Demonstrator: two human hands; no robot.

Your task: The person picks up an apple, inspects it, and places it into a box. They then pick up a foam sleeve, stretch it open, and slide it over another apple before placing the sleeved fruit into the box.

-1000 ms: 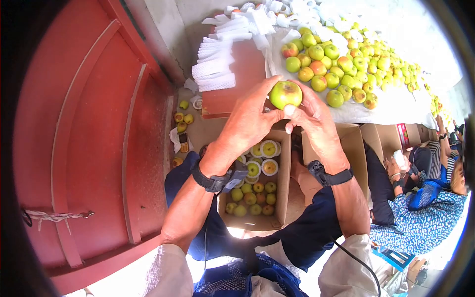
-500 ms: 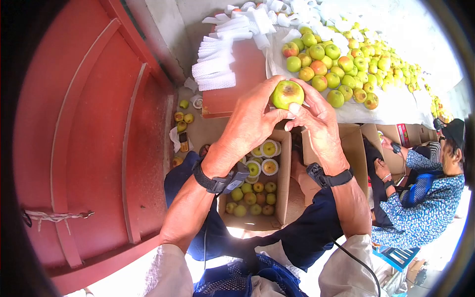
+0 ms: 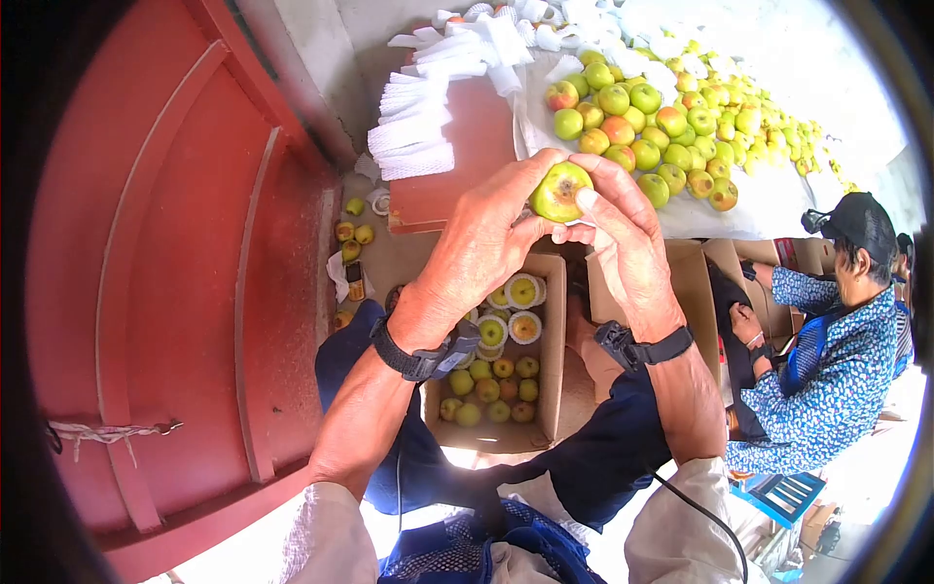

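Apple (image 3: 558,191): green, brown blotch, gripped by both hands
Left hand (image 3: 484,240): fingers wrapped around it
Right hand (image 3: 623,240): fingers pressed on it
Box (image 3: 556,331): below, apples inside

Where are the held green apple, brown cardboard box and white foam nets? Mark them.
green apple (image 3: 559,191): head view, brown-spotted face.
brown cardboard box (image 3: 556,341): head view, right wall.
white foam nets (image 3: 413,144): head view, stack middle.

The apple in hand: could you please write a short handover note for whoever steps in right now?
Hands: left hand and right hand both grip one apple, brown spot showing, above the box.
Done: loose apples fill the box's near end; a few netted apples lie at its far end.
Remaining: a heap of apples on the sheet, foam nets stacked beside.
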